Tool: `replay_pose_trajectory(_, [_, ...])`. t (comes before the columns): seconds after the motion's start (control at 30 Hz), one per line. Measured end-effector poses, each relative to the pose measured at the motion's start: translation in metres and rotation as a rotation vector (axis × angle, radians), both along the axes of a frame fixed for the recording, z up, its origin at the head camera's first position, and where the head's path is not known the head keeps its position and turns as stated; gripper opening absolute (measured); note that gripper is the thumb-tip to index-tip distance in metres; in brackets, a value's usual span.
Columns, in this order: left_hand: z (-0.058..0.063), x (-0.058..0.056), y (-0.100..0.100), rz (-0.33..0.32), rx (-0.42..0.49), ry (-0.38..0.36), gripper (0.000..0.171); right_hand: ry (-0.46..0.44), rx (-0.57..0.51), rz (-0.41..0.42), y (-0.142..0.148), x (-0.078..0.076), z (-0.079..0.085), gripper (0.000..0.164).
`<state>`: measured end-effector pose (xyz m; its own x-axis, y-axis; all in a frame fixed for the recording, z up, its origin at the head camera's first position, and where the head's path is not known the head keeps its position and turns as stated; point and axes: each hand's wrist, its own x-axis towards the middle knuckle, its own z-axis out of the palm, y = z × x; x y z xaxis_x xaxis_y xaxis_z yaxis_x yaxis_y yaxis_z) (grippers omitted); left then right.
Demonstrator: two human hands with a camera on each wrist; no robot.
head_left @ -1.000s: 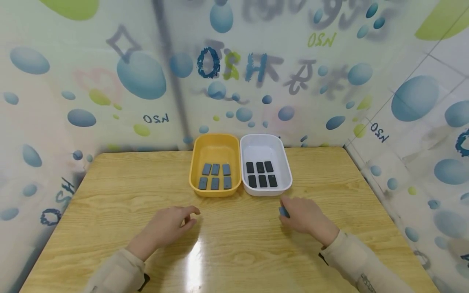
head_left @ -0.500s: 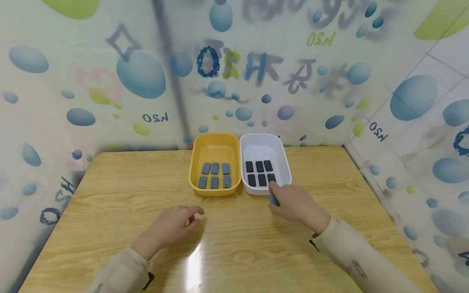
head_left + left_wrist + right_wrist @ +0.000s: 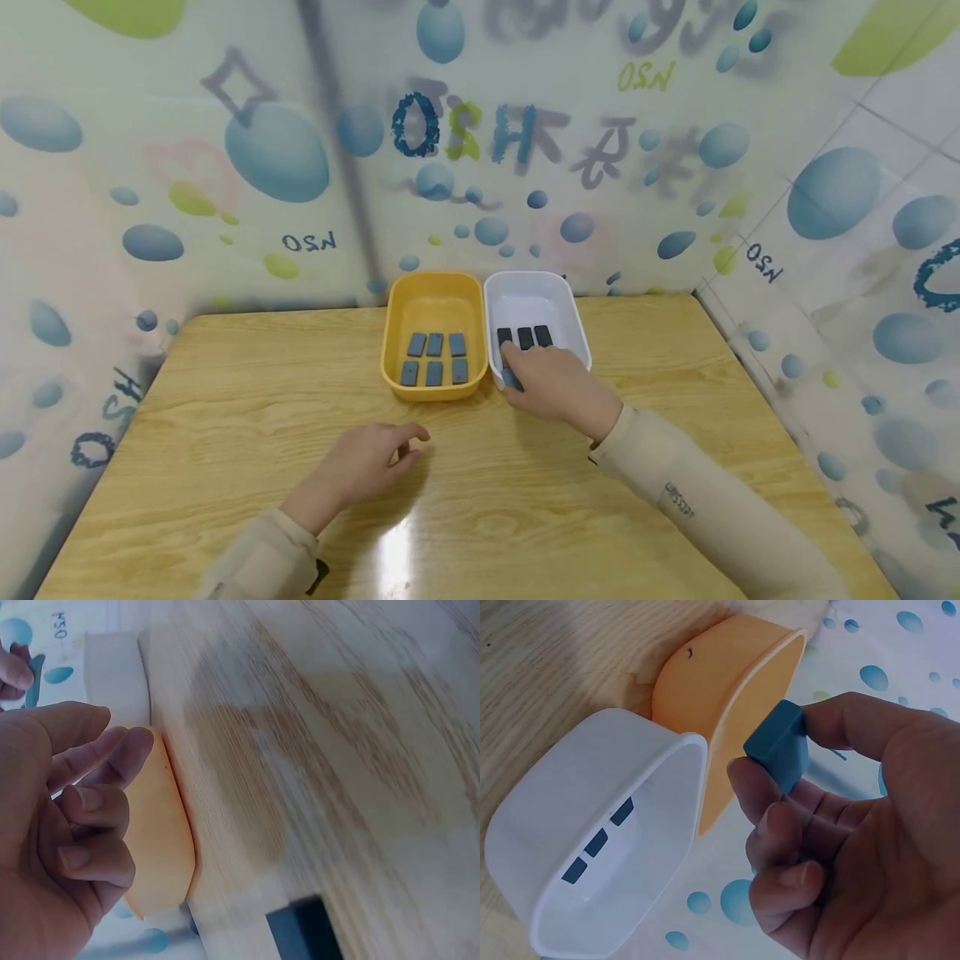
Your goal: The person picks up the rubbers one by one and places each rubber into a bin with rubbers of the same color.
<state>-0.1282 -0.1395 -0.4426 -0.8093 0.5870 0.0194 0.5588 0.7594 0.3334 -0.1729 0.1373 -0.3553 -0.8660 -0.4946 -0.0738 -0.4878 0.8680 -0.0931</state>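
Between thumb and fingers my right hand (image 3: 551,383) pinches a small blue-grey rectangular block (image 3: 780,742). In the head view that hand overlaps the front of the white tub (image 3: 573,329) and hides part of its contents. Black blocks (image 3: 525,337) lie in the white tub, the back row showing. Left of it the yellow tub (image 3: 386,350) holds several blue-grey blocks (image 3: 434,373) in two rows. My left hand (image 3: 360,467) is over the table in front of the yellow tub, its fingers loosely curled around nothing.
Both tubs stand side by side on a wooden table (image 3: 262,375), close to the back wall (image 3: 300,275) patterned with blue and green drops. A tiled-looking side wall (image 3: 825,333) bounds the right. A dark object (image 3: 304,930) shows low in the left wrist view.
My right hand has carried the blue-grey block leftward and up, from right of the white tub to over its front. My left hand has shifted slightly right.
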Motion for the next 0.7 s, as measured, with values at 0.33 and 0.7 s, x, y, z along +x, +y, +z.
replay_pose_trajectory(0.33, [-0.001,-0.004,0.016,-0.019,0.04,0.003,0.021,0.003,0.037,-0.034,-0.021,-0.021,0.002,0.021])
replay_pose_trajectory(0.7, [-0.003,-0.003,0.038,-0.054,0.038,-0.026,0.021,-0.066,0.025,-0.08,-0.044,-0.054,-0.009,0.023])
